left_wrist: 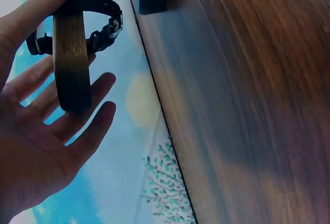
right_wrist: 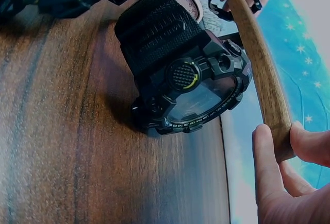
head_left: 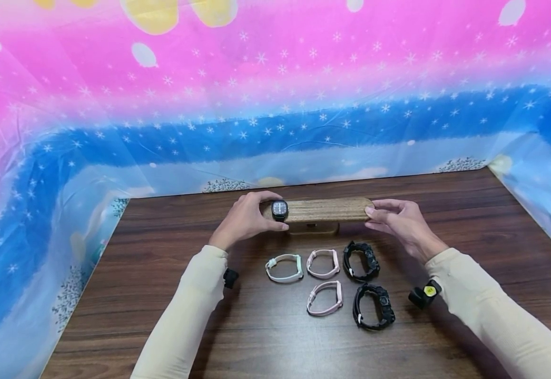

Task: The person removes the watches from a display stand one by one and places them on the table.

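Observation:
A wooden watch stand (head_left: pixel 327 209), a long bar on a short base, stands near the back of the table. Around the bar's left end loops a small black square-faced wristwatch (head_left: pixel 279 209), its strap buckled in the left wrist view. My left hand (head_left: pixel 247 218) holds that watch, thumb on the near side and fingers on the far side. At the other end, my right hand (head_left: pixel 401 223) pinches the bar between thumb and fingers. Closer to me lie two chunky black sports watches (head_left: pixel 374 306), two pink-strapped watches (head_left: pixel 325 298) and one mint-green watch (head_left: pixel 285 268), all with straps closed into loops.
The dark wood-grain table (head_left: pixel 171 226) ends at a hanging cloth (head_left: pixel 275 121) in pink and blue with snowflakes, along the back and sides. Black straps with small devices sit on both wrists, and the right wrist device (head_left: pixel 427 292) shows a yellow face.

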`<state>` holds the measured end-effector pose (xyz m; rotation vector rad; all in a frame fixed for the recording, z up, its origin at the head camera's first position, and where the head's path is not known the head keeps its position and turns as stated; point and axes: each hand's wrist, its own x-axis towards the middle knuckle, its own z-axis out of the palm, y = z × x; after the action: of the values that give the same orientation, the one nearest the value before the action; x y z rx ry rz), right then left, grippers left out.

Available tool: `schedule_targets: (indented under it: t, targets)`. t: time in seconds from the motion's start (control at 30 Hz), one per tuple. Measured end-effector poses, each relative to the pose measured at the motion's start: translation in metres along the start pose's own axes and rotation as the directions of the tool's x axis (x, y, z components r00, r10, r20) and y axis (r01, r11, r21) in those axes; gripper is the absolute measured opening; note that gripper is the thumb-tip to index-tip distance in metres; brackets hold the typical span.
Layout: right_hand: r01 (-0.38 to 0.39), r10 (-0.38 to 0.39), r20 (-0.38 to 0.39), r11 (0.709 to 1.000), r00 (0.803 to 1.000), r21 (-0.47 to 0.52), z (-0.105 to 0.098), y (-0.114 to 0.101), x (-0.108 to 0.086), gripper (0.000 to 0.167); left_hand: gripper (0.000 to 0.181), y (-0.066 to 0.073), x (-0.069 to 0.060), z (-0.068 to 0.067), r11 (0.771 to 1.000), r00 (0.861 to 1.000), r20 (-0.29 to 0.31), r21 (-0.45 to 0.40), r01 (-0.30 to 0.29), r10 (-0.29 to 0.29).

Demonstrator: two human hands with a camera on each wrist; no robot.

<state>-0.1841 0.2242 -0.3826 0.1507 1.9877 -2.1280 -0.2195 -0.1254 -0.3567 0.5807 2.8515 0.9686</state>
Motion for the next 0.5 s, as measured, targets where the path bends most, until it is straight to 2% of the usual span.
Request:
schedule_targets:
  t: [0.27, 0.5]
  targets:
    - [-0.004, 0.004, -0.003, 1.0, 1.0, -0.007, 0.0, 0.001, 0.0, 0.063, 0.065, -0.016, -0.005, -0.003, 0.994, 0.999, -0.009, -0.103, -0.034, 0.033]
    - [0.003, -0.003, -0.004, 1.0, 1.0, -0.009, 0.0, 0.0, 0.0, 0.063, 0.064, -0.027, -0.012, -0.008, 0.98, 1.0, 0.004, -0.2, -0.01, 0.011]
